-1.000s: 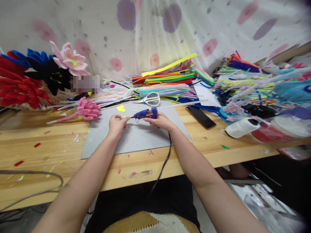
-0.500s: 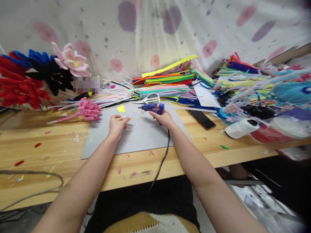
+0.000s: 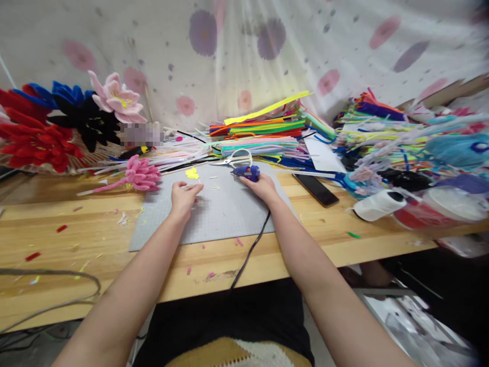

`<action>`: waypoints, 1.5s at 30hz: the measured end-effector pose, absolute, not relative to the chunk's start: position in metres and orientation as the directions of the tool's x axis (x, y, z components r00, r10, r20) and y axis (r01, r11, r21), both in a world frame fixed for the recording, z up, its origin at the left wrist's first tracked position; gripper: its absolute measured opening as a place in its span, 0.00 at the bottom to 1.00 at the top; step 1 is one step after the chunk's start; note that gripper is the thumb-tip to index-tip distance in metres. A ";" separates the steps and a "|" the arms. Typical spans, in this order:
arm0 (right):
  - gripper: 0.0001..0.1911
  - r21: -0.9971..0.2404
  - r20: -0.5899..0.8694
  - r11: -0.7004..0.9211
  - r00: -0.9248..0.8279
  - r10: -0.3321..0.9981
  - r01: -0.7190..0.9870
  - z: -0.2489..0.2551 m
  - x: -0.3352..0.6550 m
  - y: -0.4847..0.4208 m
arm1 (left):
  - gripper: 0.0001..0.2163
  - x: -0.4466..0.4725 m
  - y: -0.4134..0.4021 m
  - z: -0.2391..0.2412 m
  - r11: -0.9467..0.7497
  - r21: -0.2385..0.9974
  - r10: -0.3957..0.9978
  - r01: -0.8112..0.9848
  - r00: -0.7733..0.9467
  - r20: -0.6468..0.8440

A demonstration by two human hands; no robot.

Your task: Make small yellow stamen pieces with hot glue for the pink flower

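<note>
My right hand (image 3: 265, 188) is wrapped round a blue hot glue gun (image 3: 248, 174), whose nozzle points left over the grey cutting mat (image 3: 225, 224). A black cord hangs from its handle. My left hand (image 3: 183, 199) is over the left part of the mat with fingers pinched on a thin white piece, too small to name. Just beyond that hand lie yellow cut pieces (image 3: 192, 173), and small white and yellow slivers (image 3: 214, 188) sit between the two hands. White-handled scissors (image 3: 240, 158) rest behind the glue gun.
Bundles of coloured pipe cleaners (image 3: 263, 127) line the back. A pink pipe-cleaner flower (image 3: 142, 174) lies left of the mat, with finished flowers (image 3: 38, 137) behind. A phone (image 3: 316, 189) and a white thread spool (image 3: 380, 205) are at right. Scraps dot the wooden table (image 3: 107, 214).
The glue gun in my right hand has moved slightly right and down, its nozzle farther from my left hand. My left hand has stayed nearly in place, still pinched. The view has shifted slightly.
</note>
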State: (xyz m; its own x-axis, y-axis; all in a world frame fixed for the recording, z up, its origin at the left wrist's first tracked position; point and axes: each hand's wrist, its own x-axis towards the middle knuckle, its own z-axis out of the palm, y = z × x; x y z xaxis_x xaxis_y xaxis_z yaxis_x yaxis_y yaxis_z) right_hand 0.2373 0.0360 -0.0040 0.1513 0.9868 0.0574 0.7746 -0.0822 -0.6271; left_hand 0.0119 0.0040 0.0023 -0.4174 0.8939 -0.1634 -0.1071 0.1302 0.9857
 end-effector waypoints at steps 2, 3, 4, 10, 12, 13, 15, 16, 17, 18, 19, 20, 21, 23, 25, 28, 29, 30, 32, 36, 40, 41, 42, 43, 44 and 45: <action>0.28 -0.592 0.054 -0.031 0.078 0.996 0.806 0.002 0.242 0.033 | 0.24 0.011 0.005 0.001 0.108 0.986 0.893 -0.130 -0.423 -0.154; 0.28 -0.557 0.048 -0.008 0.042 0.998 0.830 0.008 0.246 0.030 | 0.24 0.011 0.005 0.000 0.092 0.985 0.894 -0.143 -0.425 -0.145; 0.28 -0.507 0.034 0.006 0.013 0.999 0.862 0.014 0.251 0.027 | 0.23 0.011 0.006 0.000 0.077 0.985 0.893 -0.157 -0.429 -0.138; 0.22 -0.292 -0.206 -0.010 -0.052 0.977 0.956 0.056 0.255 -0.001 | 0.24 0.013 0.005 0.000 0.058 0.967 0.883 -0.249 -0.438 -0.166; 0.17 -0.459 -0.152 0.138 -0.230 0.961 0.877 0.055 0.234 -0.004 | 0.24 0.017 0.003 0.001 0.066 0.961 0.897 -0.267 -0.405 -0.174; 0.15 -0.575 -0.089 0.212 -0.318 0.944 0.790 0.050 0.221 -0.004 | 0.23 0.019 0.002 0.002 0.071 0.960 0.906 -0.270 -0.386 -0.176; 0.14 -0.771 0.035 0.289 -0.415 0.909 0.567 0.035 0.192 0.001 | 0.23 0.023 -0.001 0.002 0.079 0.959 0.924 -0.271 -0.342 -0.173; 0.14 -0.827 0.061 0.285 -0.428 0.902 0.484 0.027 0.179 0.004 | 0.23 0.025 -0.002 0.002 0.081 0.959 0.931 -0.273 -0.324 -0.170; 0.15 -0.857 0.077 0.276 -0.420 0.904 0.436 0.018 0.168 0.008 | 0.22 0.026 -0.004 0.002 0.081 0.958 0.936 -0.275 -0.309 -0.167; 0.14 -0.867 0.096 0.274 -0.401 0.911 0.416 0.011 0.160 0.011 | 0.22 0.027 -0.005 0.002 0.080 0.958 0.940 -0.275 -0.298 -0.164; 0.13 -0.872 0.108 0.267 -0.371 0.922 0.410 0.005 0.155 0.014 | 0.22 0.028 -0.005 0.002 0.080 0.959 0.943 -0.273 -0.291 -0.161; 0.11 -0.873 0.114 0.259 -0.343 0.932 0.414 0.001 0.152 0.016 | 0.22 0.028 -0.006 0.002 0.081 0.960 0.945 -0.267 -0.286 -0.159; 0.10 -0.870 0.117 0.251 -0.316 0.942 0.424 -0.001 0.151 0.017 | 0.22 0.028 -0.006 0.002 0.082 0.963 0.948 -0.257 -0.279 -0.155; 0.08 -0.863 0.113 0.233 -0.279 0.954 0.448 -0.003 0.153 0.018 | 0.22 0.028 -0.007 0.002 0.086 0.971 0.957 -0.225 -0.251 -0.143; 0.06 -0.857 0.103 0.215 -0.254 0.962 0.468 -0.002 0.157 0.017 | 0.22 0.028 -0.008 0.001 0.109 0.980 0.963 -0.169 -0.228 -0.146; 0.04 -0.876 0.069 0.178 -0.248 0.966 0.449 -0.002 0.163 0.016 | 0.21 0.027 -0.007 -0.001 0.117 0.993 0.959 -0.014 -0.258 -0.117; 0.04 -0.887 0.057 0.166 -0.255 0.965 0.432 -0.002 0.164 0.016 | 0.21 0.025 -0.006 -0.003 0.095 0.995 0.956 0.044 -0.282 -0.079; 0.03 -0.898 0.045 0.156 -0.266 0.963 0.412 -0.003 0.165 0.016 | 0.21 0.023 -0.004 -0.004 0.063 0.994 0.950 0.094 -0.310 -0.031; 0.04 -0.919 0.025 0.135 -0.286 0.958 0.370 -0.004 0.166 0.016 | 0.19 0.018 0.001 -0.008 0.005 0.989 0.926 0.145 -0.375 0.050; 0.05 -0.931 0.011 0.121 -0.307 0.952 0.344 -0.007 0.168 0.015 | 0.17 0.010 0.007 -0.013 -0.108 0.982 0.881 0.158 -0.442 0.168; 0.08 -0.879 0.072 0.215 -0.326 0.943 0.426 -0.008 0.168 0.014 | 0.20 0.014 0.005 -0.011 -0.218 0.974 0.941 0.069 -0.248 0.228; 0.08 -0.861 0.093 0.245 -0.335 0.937 0.446 -0.008 0.168 0.014 | 0.21 0.016 0.003 -0.010 -0.211 0.977 0.955 0.041 -0.203 0.215; 0.09 -0.846 0.110 0.270 -0.345 0.932 0.460 -0.009 0.168 0.014 | 0.21 0.017 0.002 -0.009 -0.200 0.980 0.964 0.020 -0.174 0.200; 0.08 -0.838 0.121 0.285 -0.351 0.928 0.465 -0.009 0.168 0.014 | 0.22 0.019 0.001 -0.008 -0.192 0.981 0.968 0.007 -0.160 0.191; 0.07 -0.837 0.124 0.289 -0.354 0.927 0.465 -0.009 0.168 0.014 | 0.22 0.020 0.000 -0.007 -0.191 0.982 0.969 -0.003 -0.162 0.188; 0.07 -0.841 0.122 0.286 -0.354 0.927 0.459 -0.008 0.168 0.014 | 0.21 0.021 0.000 -0.006 -0.194 0.981 0.967 -0.014 -0.172 0.188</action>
State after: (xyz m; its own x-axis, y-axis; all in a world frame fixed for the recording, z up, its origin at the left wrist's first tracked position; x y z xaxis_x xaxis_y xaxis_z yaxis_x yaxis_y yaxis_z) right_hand 0.1682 0.0135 -0.0083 -0.3540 0.9273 0.1220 0.4593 0.2860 -0.8410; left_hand 0.0209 -0.0004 -0.0063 -0.1716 0.9670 0.1884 -0.0139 -0.1936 0.9810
